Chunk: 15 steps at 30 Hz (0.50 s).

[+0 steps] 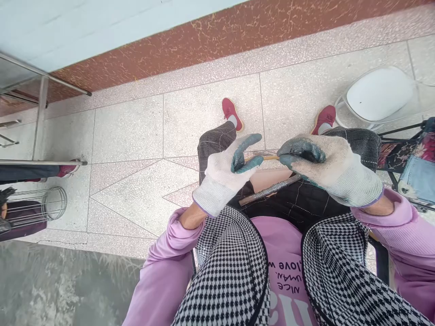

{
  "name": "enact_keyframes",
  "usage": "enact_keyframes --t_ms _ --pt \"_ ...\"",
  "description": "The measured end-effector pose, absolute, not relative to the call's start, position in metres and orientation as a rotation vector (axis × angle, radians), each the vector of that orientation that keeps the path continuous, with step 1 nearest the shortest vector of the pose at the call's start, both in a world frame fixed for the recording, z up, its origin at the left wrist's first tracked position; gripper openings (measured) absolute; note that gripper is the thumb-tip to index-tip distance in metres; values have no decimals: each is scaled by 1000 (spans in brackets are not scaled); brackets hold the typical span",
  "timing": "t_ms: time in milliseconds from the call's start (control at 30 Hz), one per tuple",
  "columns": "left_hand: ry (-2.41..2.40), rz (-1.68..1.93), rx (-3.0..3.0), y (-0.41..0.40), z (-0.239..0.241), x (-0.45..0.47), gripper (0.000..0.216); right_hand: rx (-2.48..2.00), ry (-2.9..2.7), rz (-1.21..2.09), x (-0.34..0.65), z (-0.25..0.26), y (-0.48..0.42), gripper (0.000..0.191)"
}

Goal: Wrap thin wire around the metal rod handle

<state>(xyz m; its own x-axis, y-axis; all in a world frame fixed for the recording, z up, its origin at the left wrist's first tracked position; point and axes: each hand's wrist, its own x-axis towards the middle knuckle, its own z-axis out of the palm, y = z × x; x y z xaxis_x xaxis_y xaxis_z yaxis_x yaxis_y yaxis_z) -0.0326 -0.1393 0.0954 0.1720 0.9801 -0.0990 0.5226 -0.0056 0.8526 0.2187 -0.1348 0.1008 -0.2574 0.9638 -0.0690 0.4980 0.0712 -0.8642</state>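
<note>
Both my hands wear white knit gloves with dark green coated fingers and are raised over my lap. My left hand (228, 172) pinches one end of a thin tan stick (271, 157) between thumb and fingers. My right hand (331, 170) is closed round the stick's other end and also round a thicker grey rod (268, 191) that slants down to the left across my lap.
I sit with dark checked trousers and red shoes (232, 112) on a speckled tiled floor. A white stool (379, 93) stands at the right, with a chair holding fabric (416, 174) beside it. Metal frames (41, 108) and a wire basket (50, 203) stand at the left.
</note>
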Motion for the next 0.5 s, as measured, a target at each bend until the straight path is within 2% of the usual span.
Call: enact_keyframes --t_ms 167,333,500 --pt "1270 637 1571 -134 92 -35 10 -1467 -1787 1119 224 96 -135 17" --pt "1210 716 1392 -128 93 -39 5 -1429 -1768 1155 228 96 -131 19" --pt "1318 785 1334 -126 99 -39 3 -1409 -1868 755 223 105 -143 18"
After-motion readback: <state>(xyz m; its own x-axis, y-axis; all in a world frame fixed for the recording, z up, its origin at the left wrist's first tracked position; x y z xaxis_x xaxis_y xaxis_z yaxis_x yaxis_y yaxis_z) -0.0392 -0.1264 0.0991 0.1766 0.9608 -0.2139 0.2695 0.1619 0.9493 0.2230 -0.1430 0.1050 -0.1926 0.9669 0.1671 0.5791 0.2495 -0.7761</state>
